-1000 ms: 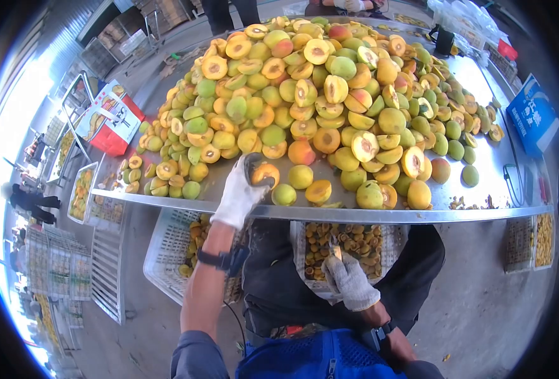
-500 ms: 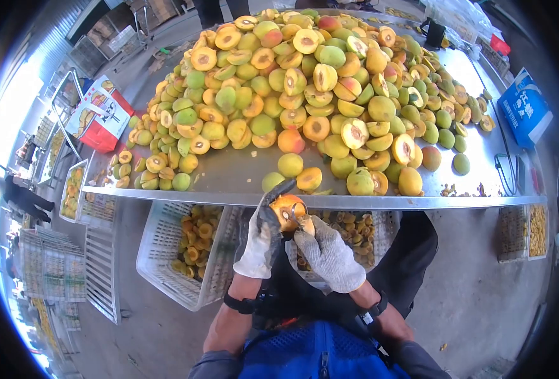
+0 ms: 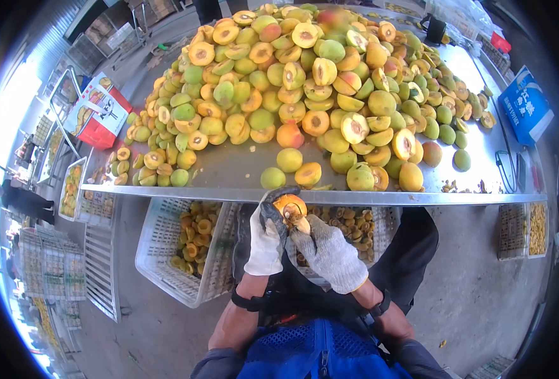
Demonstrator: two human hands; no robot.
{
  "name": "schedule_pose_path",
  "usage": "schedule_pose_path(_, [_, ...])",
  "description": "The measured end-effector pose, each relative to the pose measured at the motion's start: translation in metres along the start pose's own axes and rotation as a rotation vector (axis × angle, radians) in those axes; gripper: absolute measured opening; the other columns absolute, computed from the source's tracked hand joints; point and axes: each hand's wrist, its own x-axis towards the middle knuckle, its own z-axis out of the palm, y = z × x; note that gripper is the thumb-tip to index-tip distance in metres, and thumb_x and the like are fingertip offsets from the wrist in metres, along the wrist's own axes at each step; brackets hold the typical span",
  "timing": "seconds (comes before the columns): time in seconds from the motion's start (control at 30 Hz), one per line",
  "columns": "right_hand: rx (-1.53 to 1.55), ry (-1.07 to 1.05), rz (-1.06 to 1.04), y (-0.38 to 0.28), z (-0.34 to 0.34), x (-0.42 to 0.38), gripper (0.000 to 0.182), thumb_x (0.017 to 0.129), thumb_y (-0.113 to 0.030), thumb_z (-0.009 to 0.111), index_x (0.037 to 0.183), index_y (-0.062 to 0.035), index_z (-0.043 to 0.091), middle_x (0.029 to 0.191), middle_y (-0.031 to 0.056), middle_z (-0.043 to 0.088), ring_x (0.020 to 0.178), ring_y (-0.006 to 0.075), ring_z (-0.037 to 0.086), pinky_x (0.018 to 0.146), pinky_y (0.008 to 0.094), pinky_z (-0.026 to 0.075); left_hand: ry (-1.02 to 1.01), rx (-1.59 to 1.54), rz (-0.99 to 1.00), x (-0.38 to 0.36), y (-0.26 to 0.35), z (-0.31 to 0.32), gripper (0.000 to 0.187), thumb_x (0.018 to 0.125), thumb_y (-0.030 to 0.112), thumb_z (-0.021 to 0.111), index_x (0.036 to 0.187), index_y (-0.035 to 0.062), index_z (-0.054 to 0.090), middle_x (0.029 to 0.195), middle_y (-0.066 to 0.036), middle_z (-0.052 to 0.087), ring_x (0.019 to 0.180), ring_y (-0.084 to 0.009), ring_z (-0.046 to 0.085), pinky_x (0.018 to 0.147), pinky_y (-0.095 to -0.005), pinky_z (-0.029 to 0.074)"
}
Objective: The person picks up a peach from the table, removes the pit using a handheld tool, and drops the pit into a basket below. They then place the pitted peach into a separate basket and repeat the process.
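My left hand [image 3: 265, 237], in a white glove with dark fingers, is closed around a halved yellow peach [image 3: 290, 205], its cut side turned toward me. My right hand [image 3: 331, 252], in a pale knitted glove, grips a small pitting tool [image 3: 302, 224] with a light-coloured handle. Its curved metal end reaches the brownish middle of the peach; the pit itself is hard to make out. Both hands are just in front of the table edge, above my lap. A large heap of whole and halved peaches [image 3: 279, 95] covers much of the metal table [image 3: 229, 170].
Below the table stand a white plastic crate [image 3: 197, 287] with peach halves and another crate [image 3: 383, 237] partly behind my right hand. A red-and-white bag [image 3: 99, 120] is at the table's left, a blue bag [image 3: 526, 107] at its right. A person [image 3: 23, 199] stands far left.
Both hands have shifted very slightly, with the peach turned a little in my left hand. The tool stays at its cut side. The view has tilted a bit.
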Motion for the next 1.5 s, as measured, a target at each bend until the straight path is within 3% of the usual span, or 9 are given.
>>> schedule_pose_path(0.43, [0.102,0.037,-0.062,0.021,0.021,0.004,0.029,0.096,-0.028,0.055,0.110,-0.0045,0.061,0.087,0.0248,0.066,0.084,0.0468,0.062,0.068,0.0479,0.052,0.053,0.356,0.093,0.011,0.012,0.006,0.066,0.091,0.052,0.062,0.114,-0.0096,0.058,0.096,-0.011,0.068,0.091,-0.0149,0.064,0.083,-0.0280,0.050])
schedule_pose_path(0.63, [0.192,0.024,-0.023,0.022,0.023,0.003,0.030,0.097,-0.029,0.054,0.112,-0.0048,0.064,0.096,0.0243,0.066,0.094,0.0454,0.061,0.078,0.0439,0.051,-0.027,0.787,0.124,0.019,0.023,-0.001,0.041,0.091,0.035,0.058,0.109,-0.0018,0.063,0.088,-0.018,0.068,0.087,-0.0315,0.069,0.078,-0.0350,0.052])
schedule_pose_path(0.73, [0.086,-0.007,-0.063,0.025,0.023,0.000,0.027,0.099,-0.027,0.052,0.109,-0.0041,0.063,0.088,0.0166,0.068,0.082,0.0352,0.066,0.072,0.0379,0.051,-0.169,0.986,0.098,0.028,0.043,0.001,0.038,0.089,0.032,0.059,0.107,-0.0016,0.064,0.086,-0.019,0.067,0.083,-0.0353,0.066,0.075,-0.0366,0.052])
schedule_pose_path(0.8, [0.414,-0.159,-0.061,0.057,0.042,0.006,0.024,0.100,-0.025,0.050,0.106,-0.0046,0.061,0.081,0.0080,0.064,0.072,0.0234,0.061,0.066,0.0321,0.049,-0.237,1.132,0.130,0.031,0.065,0.012,0.026,0.084,0.019,0.065,0.106,0.0072,0.065,0.090,-0.020,0.066,0.090,-0.0425,0.062,0.077,-0.0454,0.051])
schedule_pose_path(0.9, [0.645,-0.221,-0.010,0.054,0.041,0.001,0.020,0.101,-0.023,0.047,0.100,-0.0061,0.058,0.074,-0.0013,0.055,0.065,0.0098,0.052,0.059,0.0248,0.044,-0.355,1.187,0.134,0.035,0.071,0.008,0.037,0.085,0.026,0.067,0.114,0.0035,0.063,0.098,-0.018,0.068,0.094,-0.0366,0.066,0.081,-0.0401,0.052])
schedule_pose_path(1.0, [0.743,-0.175,0.000,0.038,0.033,-0.003,0.019,0.102,-0.023,0.047,0.097,-0.0064,0.056,0.072,-0.0028,0.052,0.061,0.0065,0.048,0.056,0.0224,0.041,-0.306,0.175,0.058,0.025,0.049,0.009,0.052,0.088,0.036,0.068,0.123,-0.0018,0.058,0.110,-0.014,0.067,0.102,-0.0239,0.065,0.089,-0.0345,0.050])
schedule_pose_path(1.13, [0.844,-0.254,0.200,0.025,0.024,-0.011,0.020,0.102,-0.023,0.047,0.099,-0.0056,0.056,0.072,-0.0017,0.054,0.058,0.0069,0.049,0.052,0.0214,0.040,-0.132,-0.161,-0.049,0.008,0.041,0.031,0.055,0.090,0.037,0.070,0.125,-0.0027,0.057,0.115,-0.010,0.065,0.104,-0.0146,0.061,0.093,-0.0295,0.048])
schedule_pose_path(1.27, [0.734,-0.227,0.120,0.026,0.023,-0.013,0.020,0.102,-0.024,0.047,0.099,-0.0057,0.056,0.071,-0.0012,0.055,0.056,0.0077,0.049,0.050,0.0216,0.039,0.024,-0.069,-0.040,0.003,0.021,0.030,0.039,0.086,0.014,0.072,0.119,-0.0036,0.060,0.105,-0.008,0.068,0.093,-0.0155,0.064,0.086,-0.0270,0.051])
schedule_pose_path(1.5, [0.842,-0.414,0.203,0.036,0.019,-0.016,0.025,0.103,-0.028,0.046,0.097,-0.0072,0.057,0.070,-0.0025,0.052,0.057,0.0085,0.046,0.050,0.0224,0.036,-0.108,0.097,-0.167,0.007,0.038,0.017,0.036,0.083,0.006,0.069,0.116,-0.0053,0.060,0.100,-0.008,0.067,0.090,-0.0136,0.064,0.083,-0.0281,0.053])
